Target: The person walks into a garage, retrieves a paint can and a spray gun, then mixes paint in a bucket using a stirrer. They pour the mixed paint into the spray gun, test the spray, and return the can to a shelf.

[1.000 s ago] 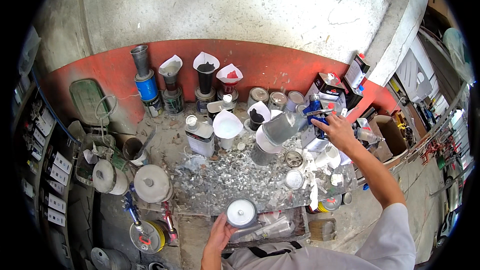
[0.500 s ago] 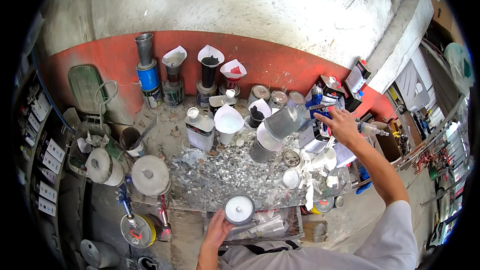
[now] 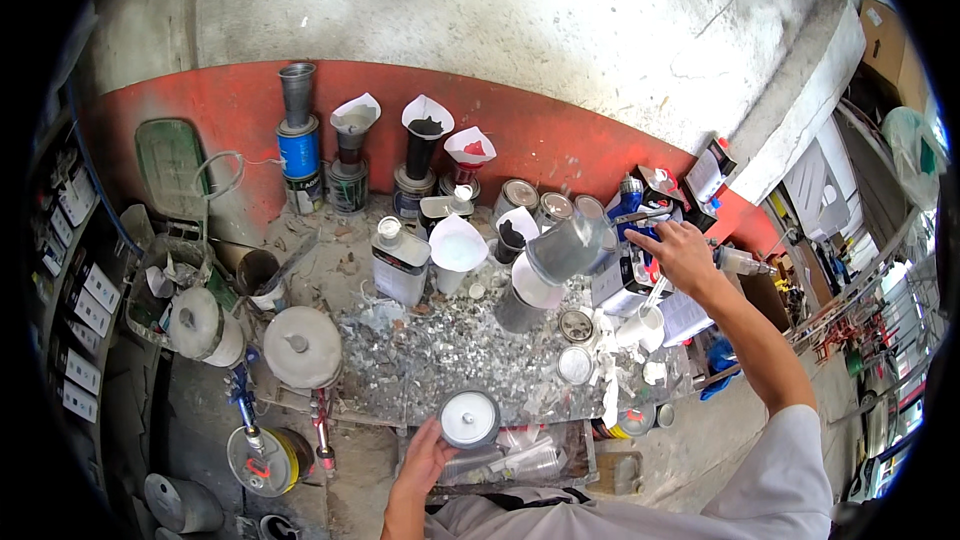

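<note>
**Round lid left, spray gun (image 3: pixel 629 200) right!**

Left hand (image 3: pixel 424 454) holds the pale round lid (image 3: pixel 469 419) by the flake-speckled counter's front edge (image 3: pixel 400 415); mid-counter, smoky reservoir (image 3: pixel 566 249) tips over a paper-lined cup (image 3: pixel 519 310); rightward, right hand (image 3: pixel 679 252) grips the blue spray gun.

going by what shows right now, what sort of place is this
Probably a paint-mixing corner of a workshop. The right hand holds a blue spray gun, a white paper filter sits in a black cup, and the bench is crusted with splatter.

The right hand (image 3: pixel 683 258) partly hides the blue spray gun (image 3: pixel 630 199).
</note>
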The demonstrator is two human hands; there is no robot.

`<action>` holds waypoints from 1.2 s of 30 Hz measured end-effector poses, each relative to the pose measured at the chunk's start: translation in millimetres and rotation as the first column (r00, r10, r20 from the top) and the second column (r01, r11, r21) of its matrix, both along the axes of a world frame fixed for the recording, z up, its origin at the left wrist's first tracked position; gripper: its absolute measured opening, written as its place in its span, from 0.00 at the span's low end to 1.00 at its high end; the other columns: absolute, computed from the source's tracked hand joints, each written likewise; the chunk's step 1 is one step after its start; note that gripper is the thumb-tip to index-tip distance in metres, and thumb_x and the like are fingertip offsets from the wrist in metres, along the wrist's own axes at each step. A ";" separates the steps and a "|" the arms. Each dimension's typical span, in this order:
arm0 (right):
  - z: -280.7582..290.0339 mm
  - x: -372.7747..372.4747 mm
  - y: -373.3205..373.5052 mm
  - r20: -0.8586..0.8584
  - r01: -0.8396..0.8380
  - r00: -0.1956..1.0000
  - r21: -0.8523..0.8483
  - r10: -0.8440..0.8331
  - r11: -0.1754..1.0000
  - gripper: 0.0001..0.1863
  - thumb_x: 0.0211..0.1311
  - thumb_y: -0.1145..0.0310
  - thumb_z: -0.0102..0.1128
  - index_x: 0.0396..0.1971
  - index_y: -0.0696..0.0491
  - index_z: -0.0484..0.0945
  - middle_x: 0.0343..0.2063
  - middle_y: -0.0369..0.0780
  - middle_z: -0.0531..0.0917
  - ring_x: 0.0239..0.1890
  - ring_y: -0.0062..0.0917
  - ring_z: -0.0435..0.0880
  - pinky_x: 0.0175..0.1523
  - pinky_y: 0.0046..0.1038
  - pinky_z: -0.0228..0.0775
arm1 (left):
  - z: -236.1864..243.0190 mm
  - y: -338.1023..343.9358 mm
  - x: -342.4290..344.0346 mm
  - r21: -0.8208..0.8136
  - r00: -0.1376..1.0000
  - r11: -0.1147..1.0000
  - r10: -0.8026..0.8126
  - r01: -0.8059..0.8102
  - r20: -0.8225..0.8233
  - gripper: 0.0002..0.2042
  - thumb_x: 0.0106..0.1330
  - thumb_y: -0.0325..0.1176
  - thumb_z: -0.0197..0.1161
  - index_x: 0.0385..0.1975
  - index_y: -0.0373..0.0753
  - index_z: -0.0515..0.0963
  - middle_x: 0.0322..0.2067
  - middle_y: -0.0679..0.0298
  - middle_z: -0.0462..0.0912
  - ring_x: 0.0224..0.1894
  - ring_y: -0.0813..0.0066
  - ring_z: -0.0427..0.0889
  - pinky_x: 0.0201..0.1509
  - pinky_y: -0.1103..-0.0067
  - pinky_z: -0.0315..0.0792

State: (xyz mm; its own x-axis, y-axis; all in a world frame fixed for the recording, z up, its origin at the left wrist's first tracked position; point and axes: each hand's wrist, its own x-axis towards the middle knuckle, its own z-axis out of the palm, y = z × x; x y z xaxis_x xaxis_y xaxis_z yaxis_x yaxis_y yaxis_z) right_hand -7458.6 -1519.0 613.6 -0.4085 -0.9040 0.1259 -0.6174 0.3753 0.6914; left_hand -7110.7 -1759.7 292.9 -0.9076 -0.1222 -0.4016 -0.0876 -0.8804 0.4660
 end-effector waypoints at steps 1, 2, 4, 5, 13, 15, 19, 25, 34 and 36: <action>-0.3 -1.2 -0.2 0.001 -0.001 1.000 -0.001 0.001 1.000 0.28 0.55 0.71 0.56 0.58 0.33 0.74 0.29 0.35 0.76 0.35 0.26 0.79 0.41 0.31 0.69 | -2.0 -0.3 0.0 -0.007 1.000 1.000 0.004 -0.004 0.019 0.21 0.76 0.38 0.48 0.63 0.34 0.63 0.55 0.57 0.75 0.57 0.67 0.76 0.57 0.68 0.74; -0.5 -2.1 -0.4 0.003 -0.003 1.000 -0.001 0.003 1.000 0.28 0.56 0.71 0.55 0.58 0.33 0.74 0.29 0.35 0.76 0.35 0.26 0.79 0.41 0.31 0.69 | -2.9 -0.6 0.3 -0.013 0.999 1.000 0.010 -0.009 0.040 0.21 0.76 0.38 0.49 0.63 0.34 0.62 0.56 0.57 0.75 0.57 0.67 0.76 0.57 0.68 0.74; 0.2 -2.5 0.0 0.001 -0.004 1.000 -0.003 0.004 1.000 0.27 0.56 0.71 0.55 0.57 0.34 0.74 0.28 0.35 0.76 0.35 0.26 0.79 0.40 0.31 0.69 | -2.1 -0.9 0.4 -0.010 1.000 1.000 0.011 -0.011 0.022 0.22 0.75 0.38 0.49 0.64 0.33 0.60 0.57 0.57 0.74 0.58 0.67 0.75 0.58 0.68 0.73; -0.5 -2.8 -0.4 0.001 -0.005 1.000 -0.005 0.005 1.000 0.27 0.56 0.71 0.55 0.57 0.34 0.74 0.28 0.35 0.76 0.35 0.26 0.79 0.40 0.31 0.69 | -1.7 -1.4 0.9 -0.010 1.000 1.000 0.013 -0.013 0.015 0.23 0.75 0.38 0.49 0.64 0.33 0.60 0.57 0.57 0.73 0.58 0.67 0.75 0.58 0.68 0.73; -3.2 -0.2 -3.7 0.034 0.020 0.999 -0.014 -0.019 1.000 0.28 0.54 0.72 0.57 0.57 0.34 0.75 0.29 0.35 0.76 0.36 0.27 0.79 0.41 0.32 0.70 | -3.2 -0.2 2.8 0.003 1.000 1.000 0.016 -0.016 0.026 0.23 0.75 0.38 0.51 0.65 0.33 0.60 0.57 0.58 0.73 0.58 0.67 0.75 0.58 0.67 0.73; -5.6 -1.4 -1.2 0.039 0.021 0.999 -0.023 -0.020 1.000 0.29 0.53 0.73 0.57 0.57 0.34 0.75 0.29 0.36 0.75 0.36 0.28 0.79 0.41 0.32 0.70 | -2.1 0.7 3.0 0.005 1.000 1.000 0.021 -0.021 0.022 0.23 0.75 0.38 0.51 0.64 0.34 0.60 0.57 0.58 0.73 0.58 0.67 0.75 0.58 0.67 0.73; -15.5 -3.5 4.4 0.060 0.024 0.998 -0.039 -0.021 0.999 0.30 0.52 0.74 0.57 0.57 0.34 0.75 0.28 0.36 0.75 0.36 0.29 0.78 0.41 0.33 0.70 | 6.5 -0.6 5.6 -0.016 0.999 1.000 0.024 -0.023 0.027 0.22 0.75 0.38 0.50 0.64 0.34 0.61 0.57 0.58 0.73 0.59 0.67 0.74 0.59 0.68 0.73; -33.5 2.3 15.6 0.177 0.160 0.974 -0.080 -0.144 0.984 0.31 0.50 0.74 0.59 0.57 0.34 0.76 0.27 0.38 0.77 0.34 0.33 0.80 0.40 0.35 0.73 | 3.7 -2.3 8.6 -0.015 0.999 0.999 0.031 -0.031 0.009 0.21 0.76 0.37 0.48 0.64 0.35 0.62 0.57 0.59 0.73 0.58 0.68 0.75 0.58 0.69 0.73; -71.3 8.4 30.3 0.347 0.300 0.913 -0.208 -0.217 0.931 0.35 0.43 0.77 0.62 0.57 0.38 0.77 0.28 0.41 0.80 0.31 0.37 0.82 0.37 0.39 0.75 | 3.7 -8.0 15.8 -0.027 0.998 0.998 0.052 -0.051 0.046 0.20 0.76 0.37 0.48 0.63 0.34 0.63 0.55 0.59 0.75 0.55 0.70 0.77 0.54 0.72 0.75; -79.5 11.5 34.0 0.364 0.337 0.898 -0.211 -0.246 0.917 0.34 0.44 0.77 0.62 0.57 0.38 0.77 0.28 0.41 0.80 0.31 0.38 0.82 0.37 0.39 0.75 | 4.8 -6.5 19.2 -0.031 0.998 0.998 0.049 -0.048 0.037 0.20 0.76 0.38 0.48 0.63 0.34 0.63 0.54 0.59 0.75 0.54 0.71 0.77 0.54 0.72 0.75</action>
State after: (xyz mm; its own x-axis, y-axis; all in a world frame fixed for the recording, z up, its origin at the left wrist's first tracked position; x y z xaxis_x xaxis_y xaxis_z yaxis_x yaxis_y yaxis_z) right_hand -7447.1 -1485.0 534.1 -0.7071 -0.6896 0.1567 -0.6230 0.7123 0.3232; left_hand -7091.4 -1766.1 297.8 -0.8846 -0.1786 -0.4308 -0.0629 -0.8696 0.4897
